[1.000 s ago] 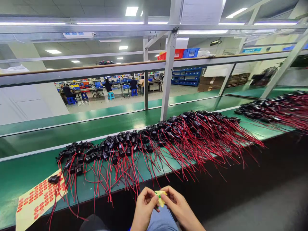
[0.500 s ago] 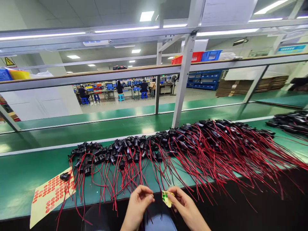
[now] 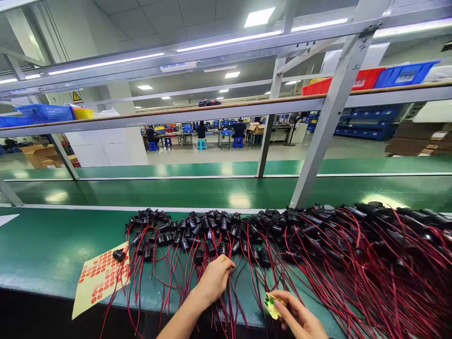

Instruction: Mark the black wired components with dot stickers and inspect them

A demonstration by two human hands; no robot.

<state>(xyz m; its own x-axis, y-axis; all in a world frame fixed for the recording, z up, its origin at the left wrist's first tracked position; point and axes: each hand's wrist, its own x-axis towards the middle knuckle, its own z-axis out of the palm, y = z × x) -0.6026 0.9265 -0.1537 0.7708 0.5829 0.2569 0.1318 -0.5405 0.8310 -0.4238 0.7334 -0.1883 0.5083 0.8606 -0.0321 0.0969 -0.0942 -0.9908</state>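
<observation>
Left hand, fingers pinched narrow, has left the strip for the wires; right hand alone holds the strip.

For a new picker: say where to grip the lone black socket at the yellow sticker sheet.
Probably pinch the lone black round socket across its stubby body, from the left: the tangled pile of sockets and red wires crowds its right.

- Across the bench runs a row of sockets — their wires trail toward 6 o'clock.
- The left hand lies on the wires, at 6 o'clock of the row's middle.
- The sheet lies at 9 o'clock of that hand.
- The right hand is at 4 o'clock of it — a slip in its fingers.
- The post stands behind the row.
</observation>
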